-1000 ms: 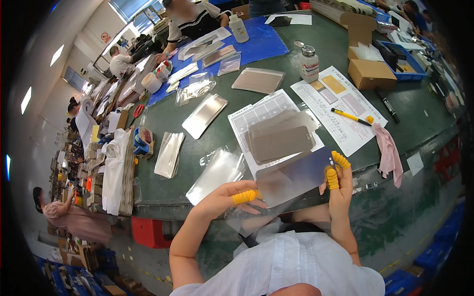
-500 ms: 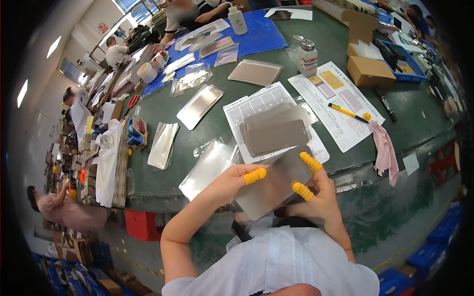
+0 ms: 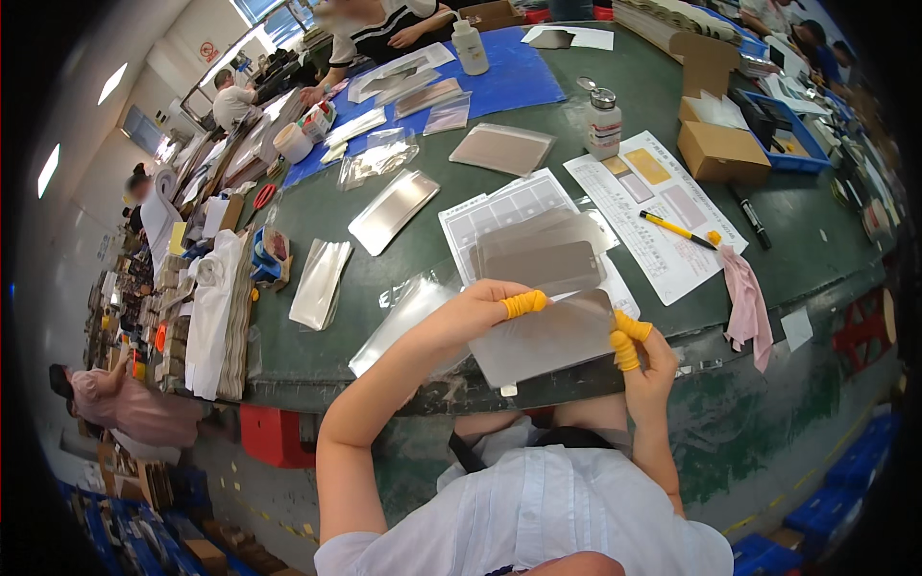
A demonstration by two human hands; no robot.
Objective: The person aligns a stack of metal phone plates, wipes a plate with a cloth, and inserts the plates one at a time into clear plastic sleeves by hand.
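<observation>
Both my hands hold a translucent grey film sheet (image 3: 543, 348) with rounded corners at the near edge of the table. My left hand (image 3: 490, 305) grips its upper left edge, a yellow finger cot on the thumb. At the right end, my right hand (image 3: 645, 367) pinches the sheet's corner between two fingers in yellow cots. Just beyond lies a loose pile of grey film sheets (image 3: 543, 266) on a printed paper (image 3: 461, 230). A clear plastic sleeve (image 3: 399, 331) is partly hidden under my left forearm.
A yellow pen (image 3: 672, 228) lies on a printed sheet (image 3: 663, 274), near a pink cloth (image 3: 747, 302). Beyond stand a pump bottle (image 3: 603, 130) and a cardboard box (image 3: 722, 152). Film stacks (image 3: 394, 211) lie left of centre. Another person sits behind the blue mat (image 3: 519, 67).
The held film sheet has turned flatter and moved slightly right and away from my body. My left hand has shifted up and right along it; my right hand has moved right.
</observation>
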